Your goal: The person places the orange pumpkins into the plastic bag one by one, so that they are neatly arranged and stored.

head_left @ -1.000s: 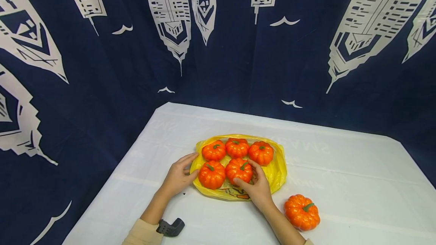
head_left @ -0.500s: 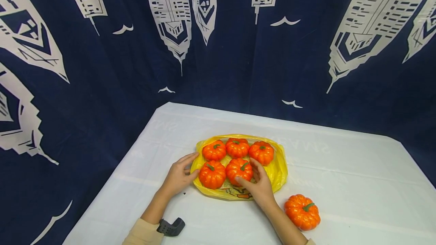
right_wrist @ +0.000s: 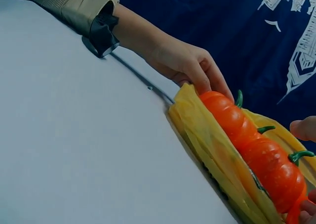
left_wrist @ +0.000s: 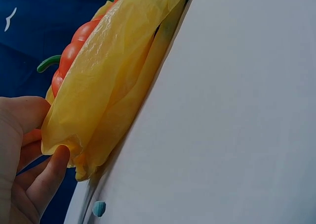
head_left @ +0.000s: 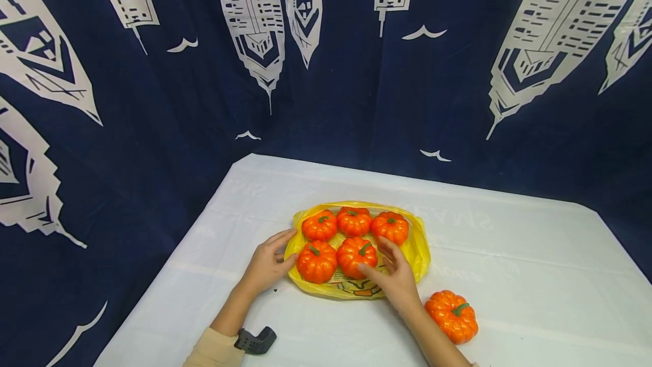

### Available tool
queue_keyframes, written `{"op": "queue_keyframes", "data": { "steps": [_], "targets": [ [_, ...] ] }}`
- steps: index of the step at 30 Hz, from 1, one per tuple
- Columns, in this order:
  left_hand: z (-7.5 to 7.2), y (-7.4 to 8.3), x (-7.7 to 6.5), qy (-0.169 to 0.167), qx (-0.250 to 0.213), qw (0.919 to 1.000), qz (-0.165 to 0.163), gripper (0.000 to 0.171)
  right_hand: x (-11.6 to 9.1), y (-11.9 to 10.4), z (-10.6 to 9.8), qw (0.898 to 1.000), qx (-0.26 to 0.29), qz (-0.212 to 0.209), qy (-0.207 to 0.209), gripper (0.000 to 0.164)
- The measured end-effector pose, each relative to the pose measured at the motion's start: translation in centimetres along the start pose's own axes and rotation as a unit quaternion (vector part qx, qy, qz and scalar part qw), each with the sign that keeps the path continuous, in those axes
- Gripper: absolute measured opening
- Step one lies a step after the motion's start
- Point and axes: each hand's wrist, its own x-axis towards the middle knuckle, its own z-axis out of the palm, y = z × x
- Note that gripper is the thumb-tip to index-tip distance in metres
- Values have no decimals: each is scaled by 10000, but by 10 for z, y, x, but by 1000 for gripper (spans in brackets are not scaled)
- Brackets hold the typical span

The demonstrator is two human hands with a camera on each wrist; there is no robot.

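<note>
Several orange toy pumpkins with green stems sit in two rows on a yellow plastic bag [head_left: 419, 254] whose edges stand up as a rim. My left hand [head_left: 266, 262] rests at the rim's left end, thumb and fingers spread and touching the plastic. The front-left pumpkin [head_left: 317, 262] is just inside that rim. My right hand [head_left: 397, 276] is over the bag's front right part, fingers parted, beside the front-middle pumpkin [head_left: 356, 256]. Its thumb tip is right at that pumpkin's side; the fingers lie near the back-right pumpkin [head_left: 390, 227]. No pumpkin is enclosed by either hand.
One more pumpkin [head_left: 452, 316] lies on the white table [head_left: 535, 276], outside the bag and next to the right forearm. A black band device [head_left: 256, 340] is on the left wrist. Behind the table hangs a dark blue cloth [head_left: 356, 112] printed with white buildings.
My right hand has drawn away from the front-middle pumpkin, moving slightly right, and its fingers no longer surround it. The left hand and the pumpkins have stayed in place.
</note>
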Motion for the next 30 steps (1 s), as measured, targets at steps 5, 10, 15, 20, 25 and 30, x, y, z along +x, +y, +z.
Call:
{"op": "queue_keyframes", "data": {
  "steps": [5,10,15,20,25,30],
  "targets": [
    [0,-1,0,-21,-11,10000,-41,53,-4,-5,-7,10000,62,-32,21,71],
    [0,-1,0,2,-15,10000,-45,53,-8,-10,-14,9998,38,-112,130,72],
    [1,-1,0,3,-23,10000,-53,53,-14,-17,-24,9995,-118,-160,245,71],
    [0,0,0,11,-8,9999,-158,53,-20,-23,-34,9985,-356,-200,352,69],
    [1,0,0,43,3,9998,-171,53,-26,-27,-44,9983,-426,-208,341,68],
    [1,0,0,29,-25,9999,-166,53,-31,-32,-53,9959,-655,-371,495,66]
  ]
}}
